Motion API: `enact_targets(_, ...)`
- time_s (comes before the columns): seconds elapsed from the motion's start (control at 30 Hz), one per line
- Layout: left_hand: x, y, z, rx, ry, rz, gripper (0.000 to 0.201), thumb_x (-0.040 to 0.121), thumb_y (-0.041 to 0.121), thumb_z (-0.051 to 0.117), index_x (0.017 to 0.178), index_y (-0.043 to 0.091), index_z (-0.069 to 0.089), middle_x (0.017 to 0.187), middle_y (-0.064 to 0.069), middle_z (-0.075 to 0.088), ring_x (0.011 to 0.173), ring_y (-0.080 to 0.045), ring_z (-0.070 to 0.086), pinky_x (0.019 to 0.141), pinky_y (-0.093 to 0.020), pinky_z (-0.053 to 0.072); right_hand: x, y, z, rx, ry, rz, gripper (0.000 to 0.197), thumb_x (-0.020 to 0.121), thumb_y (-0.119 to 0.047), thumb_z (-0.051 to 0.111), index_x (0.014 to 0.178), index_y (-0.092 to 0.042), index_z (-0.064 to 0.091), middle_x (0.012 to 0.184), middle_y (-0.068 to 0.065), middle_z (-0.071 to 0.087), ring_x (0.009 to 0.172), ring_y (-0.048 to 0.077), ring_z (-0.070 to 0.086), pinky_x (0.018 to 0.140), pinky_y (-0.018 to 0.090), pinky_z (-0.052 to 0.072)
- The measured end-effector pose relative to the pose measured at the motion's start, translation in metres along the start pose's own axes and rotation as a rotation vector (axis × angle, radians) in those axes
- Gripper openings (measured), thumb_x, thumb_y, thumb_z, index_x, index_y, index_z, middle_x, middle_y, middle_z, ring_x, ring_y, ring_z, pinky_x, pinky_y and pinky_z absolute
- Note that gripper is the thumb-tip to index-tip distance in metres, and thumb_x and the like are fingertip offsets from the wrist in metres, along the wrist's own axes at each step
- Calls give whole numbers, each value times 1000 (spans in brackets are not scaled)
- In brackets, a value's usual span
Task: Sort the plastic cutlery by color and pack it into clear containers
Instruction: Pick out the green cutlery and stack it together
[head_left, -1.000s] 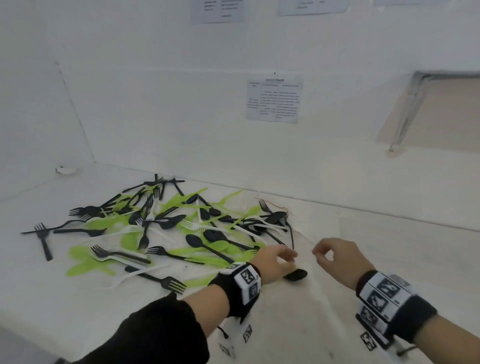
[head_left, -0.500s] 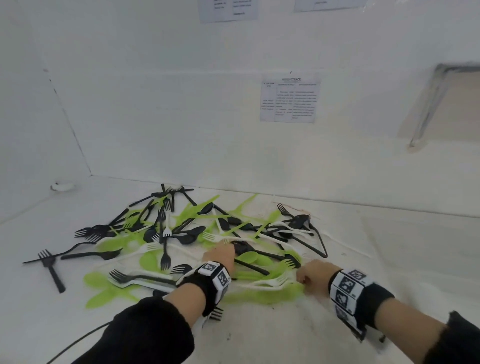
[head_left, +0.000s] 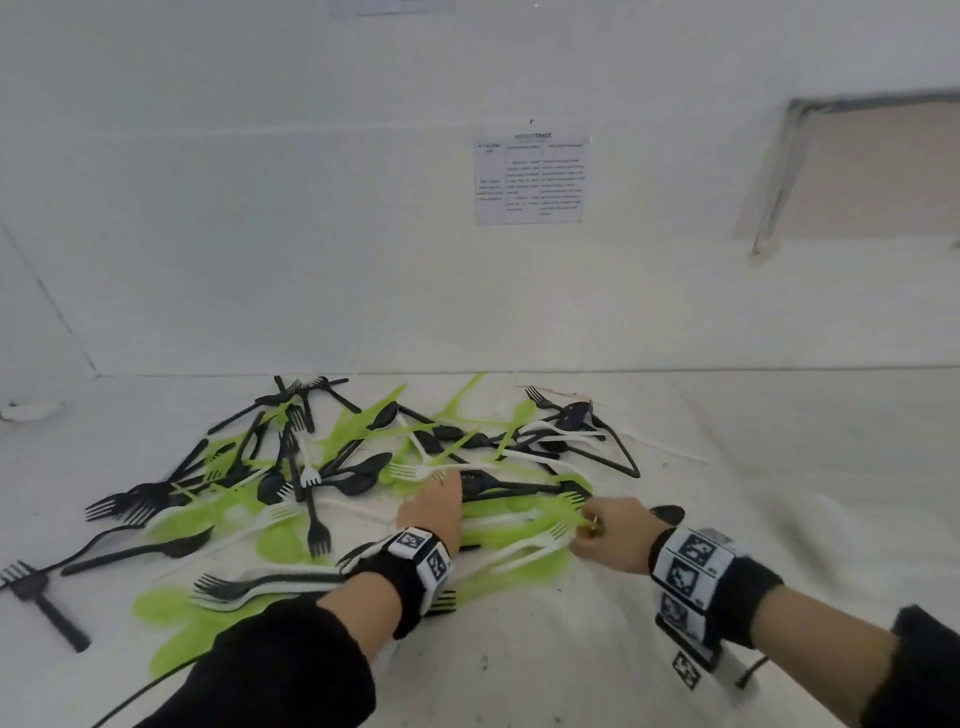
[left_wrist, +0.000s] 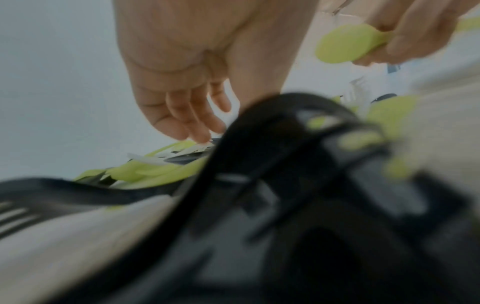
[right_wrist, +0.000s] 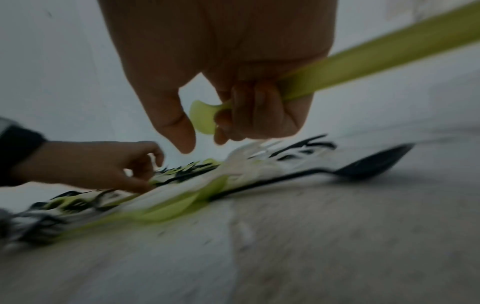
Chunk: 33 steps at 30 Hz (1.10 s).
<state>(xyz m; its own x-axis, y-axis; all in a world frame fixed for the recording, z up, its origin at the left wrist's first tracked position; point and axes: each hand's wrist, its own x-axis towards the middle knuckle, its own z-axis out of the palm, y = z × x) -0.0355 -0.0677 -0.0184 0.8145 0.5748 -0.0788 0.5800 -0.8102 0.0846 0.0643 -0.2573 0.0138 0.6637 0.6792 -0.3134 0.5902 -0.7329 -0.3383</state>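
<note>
A tangled pile of black, lime-green and white plastic forks and spoons lies on the white table. My left hand reaches into the pile's middle, its fingers loosely curved with their tips on the cutlery; I see nothing held between them. At the pile's right front edge, my right hand grips a green spoon by its handle, fingers curled round it. The spoon's bowl pokes out beside the thumb, just above the pile. No clear container is in view.
A lone black fork lies apart at the table's left. A black spoon lies on the table at the pile's right edge. White walls close off the back and left, with a printed sheet on the back wall. Bare table lies to the right.
Both hands have moved from the pile's right edge into the pile. My right hand, empty a second ago, now grips a green spoon. The view has tilted down and shifted.
</note>
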Motion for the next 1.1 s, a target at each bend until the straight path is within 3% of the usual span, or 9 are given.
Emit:
enact_targets(0.07,-1,0,-1,31,-62,25,31,94,6,37,124,8,44,130,-12,47,118,-30,49,96,-37,42,2,-17,19,-44,-64,31,30,85,-41,56,67,-19,45,78,-1,50,82,16,50,63,20,39)
enact_targets(0.23,-2,-1,-4,60,-69,57,31,92,1,39,121,8,45,129,-13,46,119,-30,48,97,-37,41,14,-38,38,-2,-31,131,54,79,-45,66,121,-14,52,121,3,58,109,20,58,90,29,51)
enact_targets(0.53,5,-5,-10,-57,-114,-6,26,95,14,44,118,11,56,126,-9,54,117,-26,52,96,-34,42,28,-44,25,45,-81,145,39,86,-35,59,117,-11,58,119,7,61,110,22,57,89,26,46)
enact_targets(0.67,7,-7,-13,-185,-102,-48,25,95,13,41,116,4,53,125,-14,51,115,-29,52,95,-35,43,35,-41,14,185,-124,141,22,89,-31,52,77,-15,63,79,1,62,67,13,54,66,23,44)
enact_targets(0.8,10,-9,-18,-308,-94,-85,28,94,14,40,118,3,47,124,-16,52,114,-30,51,90,-33,42,38,-33,-6,486,-86,251,27,91,-18,42,69,-9,54,83,7,71,33,6,48,41,18,37)
enact_targets(0.87,11,-8,-23,-341,-111,-77,30,94,12,39,122,3,42,123,-18,54,112,-32,53,86,-33,42,41,-27,-15,595,-24,289,22,96,-14,38,81,-2,49,76,8,61,35,9,48,37,19,35)
enact_targets(0.97,9,-4,-26,-305,-143,-81,37,93,11,37,129,3,32,126,-20,50,114,-34,52,84,-34,41,51,-16,-20,717,160,298,28,96,-23,39,117,-5,38,85,11,50,59,19,46,55,33,47)
enact_targets(1.03,9,-3,-25,-256,-159,-95,40,93,16,38,132,5,30,133,-19,42,119,-35,48,91,-37,41,53,-14,-23,837,246,259,19,98,-23,35,114,-13,34,83,10,47,58,25,51,60,43,55)
enact_targets(1.1,9,-2,-25,-238,-161,-110,41,95,21,37,132,7,30,133,-17,43,118,-33,49,91,-38,41,52,-13,-29,922,291,218,10,100,-21,31,110,-20,33,88,11,45,51,25,52,50,39,54)
